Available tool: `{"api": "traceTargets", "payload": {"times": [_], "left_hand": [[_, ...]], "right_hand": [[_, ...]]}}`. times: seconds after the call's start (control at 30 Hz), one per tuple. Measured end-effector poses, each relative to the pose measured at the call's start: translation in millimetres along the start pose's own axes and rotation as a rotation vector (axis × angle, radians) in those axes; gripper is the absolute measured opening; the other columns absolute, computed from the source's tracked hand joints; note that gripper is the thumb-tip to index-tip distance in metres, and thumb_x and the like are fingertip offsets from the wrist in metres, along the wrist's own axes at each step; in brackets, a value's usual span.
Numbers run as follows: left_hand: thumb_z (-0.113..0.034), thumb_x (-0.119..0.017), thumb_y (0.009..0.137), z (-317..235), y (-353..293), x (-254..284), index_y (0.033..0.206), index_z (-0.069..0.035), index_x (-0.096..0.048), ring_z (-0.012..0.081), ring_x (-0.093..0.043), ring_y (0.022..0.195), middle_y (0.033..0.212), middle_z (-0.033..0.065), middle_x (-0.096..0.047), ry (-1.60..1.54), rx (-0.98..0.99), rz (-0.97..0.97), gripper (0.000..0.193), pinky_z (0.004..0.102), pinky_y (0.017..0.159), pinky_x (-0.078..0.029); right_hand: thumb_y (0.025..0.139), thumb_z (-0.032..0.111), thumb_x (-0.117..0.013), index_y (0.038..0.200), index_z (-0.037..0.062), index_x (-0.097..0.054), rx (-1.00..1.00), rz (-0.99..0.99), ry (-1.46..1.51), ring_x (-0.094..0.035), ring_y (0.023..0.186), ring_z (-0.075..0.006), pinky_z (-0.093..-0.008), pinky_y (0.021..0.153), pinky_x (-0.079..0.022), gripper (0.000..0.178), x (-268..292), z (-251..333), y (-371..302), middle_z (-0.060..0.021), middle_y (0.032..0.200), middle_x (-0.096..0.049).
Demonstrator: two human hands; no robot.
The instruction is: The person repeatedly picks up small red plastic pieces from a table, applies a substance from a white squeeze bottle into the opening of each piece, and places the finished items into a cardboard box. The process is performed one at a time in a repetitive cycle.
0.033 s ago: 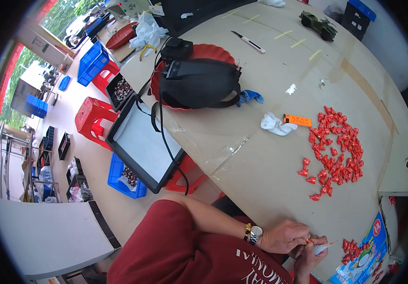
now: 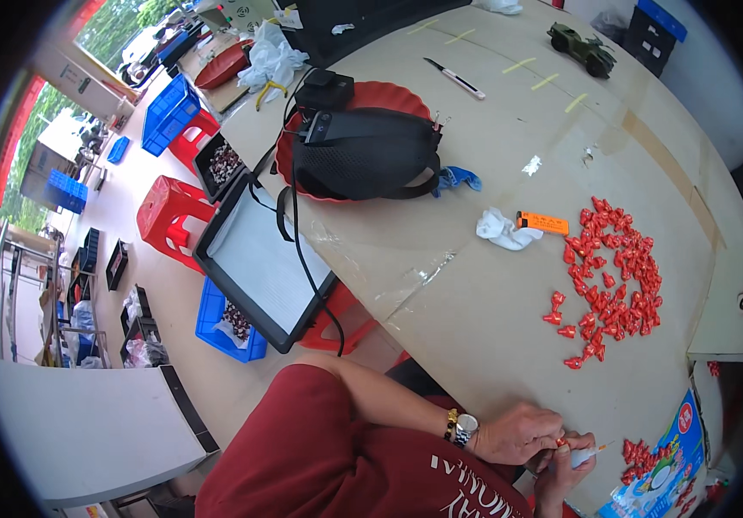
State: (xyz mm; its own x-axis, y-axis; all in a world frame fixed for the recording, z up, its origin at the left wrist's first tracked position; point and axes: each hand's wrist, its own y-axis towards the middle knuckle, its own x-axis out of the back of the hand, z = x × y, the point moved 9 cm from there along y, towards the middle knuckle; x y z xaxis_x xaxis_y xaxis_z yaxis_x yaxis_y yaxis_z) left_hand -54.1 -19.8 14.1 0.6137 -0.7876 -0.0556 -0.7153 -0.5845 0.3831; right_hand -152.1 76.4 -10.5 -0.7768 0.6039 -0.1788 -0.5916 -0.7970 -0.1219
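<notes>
My left hand (image 2: 518, 432), with a watch and a bracelet on its wrist, is closed at the table's near edge. Its fingertips pinch a small red piece (image 2: 561, 442), mostly covered by fingers. Right beside it, my right hand (image 2: 563, 477) is wrapped round a small white bottle (image 2: 582, 456) with a thin orange needle-like tip pointing right. The two hands touch or nearly touch. To their right, a group of small glossy red pieces (image 2: 641, 459) lies partly on a blue printed sheet (image 2: 691, 445).
A larger heap of red pieces (image 2: 617, 293) spreads farther up the table. Near it lie an orange box-shaped item (image 2: 542, 223) and a crumpled white cloth (image 2: 503, 231). A black bag (image 2: 363, 155) rests on a red tray (image 2: 397, 93). Beyond are a craft knife (image 2: 454, 78) and a green toy vehicle (image 2: 580, 50).
</notes>
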Motion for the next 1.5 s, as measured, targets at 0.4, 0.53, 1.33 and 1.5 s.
{"api": "traceTargets", "payload": {"times": [0.4, 0.53, 1.33, 1.5], "left_hand": [[-0.009, -0.056, 0.088, 7.1, -1.0, -2.6, 0.076, 0.0, -0.046, 0.0313, -0.056, 0.06, 0.067, 0.0132, -0.049, -0.12, 0.015, 0.002, 0.018, 0.0387, 0.053, -0.043], [-0.007, -0.054, 0.089, 5.8, 0.1, -1.9, 0.075, 0.0, -0.046, 0.0279, -0.059, 0.059, 0.067, 0.012, -0.051, -0.176, 0.032, 0.014, 0.017, 0.0367, 0.053, -0.045], [0.002, -0.063, 0.083, 9.4, 10.3, -3.7, 0.082, 0.001, -0.057, 0.0177, -0.054, 0.053, 0.067, 0.0098, -0.057, 0.08, 0.053, 0.029, 0.007, 0.0269, 0.049, -0.044], [0.003, -0.062, 0.084, 15.4, 8.3, -5.2, 0.085, 0.001, -0.057, 0.0146, -0.054, 0.055, 0.066, 0.008, -0.057, 0.008, 0.121, 0.002, 0.005, 0.0255, 0.05, -0.044]], "right_hand": [[0.085, 0.007, -0.06, 0.087, 0.0049, -0.046, -0.03, -0.036, -0.095, -0.046, 0.052, -0.0089, -0.021, 0.046, -0.036, 0.015, 0.1, 3.4, -4.5, -0.0052, 0.072, -0.051], [0.083, 0.016, -0.07, 0.081, 0.0057, -0.041, 0.031, -0.05, -0.018, -0.045, 0.045, -0.0082, -0.0212, 0.045, -0.034, 0.031, 3.8, -4.4, -0.2, -0.0038, 0.064, -0.049], [0.087, 0.006, -0.059, 0.087, 0.0019, -0.05, -0.151, -0.024, 0.02, -0.055, 0.054, -0.0093, -0.0222, 0.046, -0.046, 0.01, 7.2, -6.7, 3.6, -0.0061, 0.07, -0.058], [0.088, 0.009, -0.061, 0.086, 0.0025, -0.051, -0.177, -0.042, 0.076, -0.055, 0.054, -0.0088, -0.0221, 0.045, -0.045, 0.012, 7.4, -10.6, 2.5, -0.0054, 0.068, -0.058]]}}
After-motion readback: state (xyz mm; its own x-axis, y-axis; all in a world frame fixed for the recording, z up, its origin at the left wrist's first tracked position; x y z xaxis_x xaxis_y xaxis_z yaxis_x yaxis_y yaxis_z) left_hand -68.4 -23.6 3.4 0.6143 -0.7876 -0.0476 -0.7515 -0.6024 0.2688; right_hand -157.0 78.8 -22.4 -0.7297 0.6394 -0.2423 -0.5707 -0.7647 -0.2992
